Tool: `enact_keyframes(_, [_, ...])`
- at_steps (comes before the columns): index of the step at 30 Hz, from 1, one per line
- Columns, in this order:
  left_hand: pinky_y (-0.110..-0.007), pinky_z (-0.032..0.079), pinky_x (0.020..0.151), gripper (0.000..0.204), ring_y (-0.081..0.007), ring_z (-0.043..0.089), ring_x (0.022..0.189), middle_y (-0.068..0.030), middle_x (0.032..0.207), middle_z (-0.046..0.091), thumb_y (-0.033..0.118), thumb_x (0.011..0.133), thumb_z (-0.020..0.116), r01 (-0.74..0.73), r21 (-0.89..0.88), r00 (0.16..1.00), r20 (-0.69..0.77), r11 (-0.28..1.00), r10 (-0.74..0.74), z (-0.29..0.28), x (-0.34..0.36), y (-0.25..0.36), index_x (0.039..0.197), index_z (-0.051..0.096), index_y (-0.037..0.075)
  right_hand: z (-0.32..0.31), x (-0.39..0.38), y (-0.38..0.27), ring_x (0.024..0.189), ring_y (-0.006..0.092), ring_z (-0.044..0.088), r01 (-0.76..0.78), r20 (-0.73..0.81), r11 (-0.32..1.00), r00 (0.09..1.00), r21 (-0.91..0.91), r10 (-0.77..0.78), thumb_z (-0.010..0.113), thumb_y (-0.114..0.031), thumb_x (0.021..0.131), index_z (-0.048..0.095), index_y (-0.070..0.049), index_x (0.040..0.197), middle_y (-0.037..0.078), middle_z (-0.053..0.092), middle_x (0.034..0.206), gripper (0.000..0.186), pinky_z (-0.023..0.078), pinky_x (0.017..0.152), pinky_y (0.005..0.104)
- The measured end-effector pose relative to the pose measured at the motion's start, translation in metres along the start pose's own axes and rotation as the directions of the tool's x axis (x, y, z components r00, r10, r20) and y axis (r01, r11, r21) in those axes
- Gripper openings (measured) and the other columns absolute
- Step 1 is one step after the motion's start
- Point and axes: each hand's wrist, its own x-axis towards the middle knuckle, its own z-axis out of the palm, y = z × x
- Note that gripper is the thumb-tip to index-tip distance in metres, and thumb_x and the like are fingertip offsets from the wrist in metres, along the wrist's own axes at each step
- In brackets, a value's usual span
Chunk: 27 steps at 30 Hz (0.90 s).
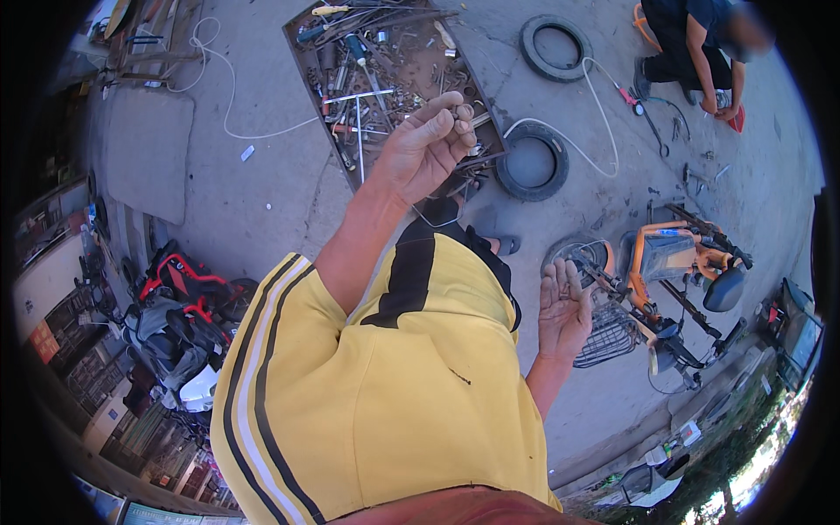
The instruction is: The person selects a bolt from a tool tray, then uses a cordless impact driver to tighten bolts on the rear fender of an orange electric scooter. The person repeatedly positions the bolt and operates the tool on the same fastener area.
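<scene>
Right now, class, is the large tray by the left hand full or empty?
Partly full: tools lie scattered and heaped in the tray, but patches of its brown bottom show between them.

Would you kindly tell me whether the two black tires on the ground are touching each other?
Apart: the head view shows bare concrete between the upper tire and the lower tire.

Small dark hardware point(466, 112), in left hand point(427, 147)
</scene>
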Motion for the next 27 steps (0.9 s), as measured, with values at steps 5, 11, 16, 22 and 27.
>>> enact_keyframes(5, [-0.031, 0.057, 0.091, 0.019, -0.0180, 0.062, 0.100, -0.0085, 0.111, 0.061, 0.011, 0.098, 0.065, 0.054, -0.195, 0.998, 0.029, 0.979, -0.049, 0.001, -0.003, -0.005, 0.115, 0.067, 0.004, -0.004, 0.000, 0.000, 0.137, 0.0367, 0.050, 0.002, -0.001, 1.000, 1.000, 0.006, -0.002, 0.041, -0.031, 0.109, 0.040, 0.011, 0.146, 0.028, 0.048, 0.148, 0.056, 0.045, 0.115, 0.0444])
enact_keyframes(11, [-0.029, 0.057, 0.088, 0.016, -0.0168, 0.064, 0.098, -0.0083, 0.111, 0.063, 0.014, 0.098, 0.067, 0.092, -0.225, 0.993, 0.094, 0.970, -0.072, 0.002, -0.003, -0.008, 0.113, 0.069, 0.008, -0.009, 0.003, -0.001, 0.137, 0.0365, 0.050, -0.011, -0.012, 1.000, 1.000, 0.005, 0.011, 0.042, -0.033, 0.109, 0.041, 0.011, 0.145, 0.027, 0.048, 0.148, 0.057, 0.045, 0.115, 0.0445])
enact_keyframes(16, [-0.031, 0.054, 0.091, 0.024, -0.0170, 0.058, 0.098, -0.0065, 0.110, 0.059, 0.021, 0.097, 0.067, 0.101, -0.211, 0.987, 0.140, 0.972, -0.072, -0.004, -0.005, -0.008, 0.113, 0.066, 0.004, -0.007, 0.004, -0.004, 0.136, 0.0351, 0.051, -0.017, -0.030, 1.000, 0.999, -0.016, 0.017, 0.042, -0.034, 0.109, 0.043, 0.011, 0.145, 0.026, 0.049, 0.147, 0.057, 0.046, 0.114, 0.0432])
enact_keyframes(22, [-0.035, 0.058, 0.089, 0.016, -0.0192, 0.066, 0.095, -0.0102, 0.108, 0.068, 0.014, 0.097, 0.068, -0.134, 0.163, 0.978, -0.138, 0.977, 0.157, -0.054, 0.003, 0.035, 0.107, 0.067, 0.001, -0.015, 0.002, -0.007, 0.135, 0.0349, 0.052, 0.002, -0.032, 1.000, 0.999, -0.016, -0.002, 0.042, -0.033, 0.109, 0.043, 0.011, 0.144, 0.026, 0.050, 0.147, 0.057, 0.046, 0.113, 0.0431])
enact_keyframes(27, [-0.034, 0.059, 0.081, 0.005, -0.0203, 0.070, 0.091, -0.0116, 0.101, 0.073, 0.002, 0.093, 0.065, -0.022, 0.523, 0.918, -0.326, 0.852, 0.224, -0.136, 0.030, 0.055, 0.095, 0.070, 0.002, -0.018, 0.002, -0.008, 0.134, 0.0342, 0.053, 0.005, -0.052, 1.000, 0.999, -0.024, -0.006, 0.041, -0.033, 0.109, 0.042, 0.011, 0.145, 0.026, 0.050, 0.147, 0.057, 0.047, 0.113, 0.0426])
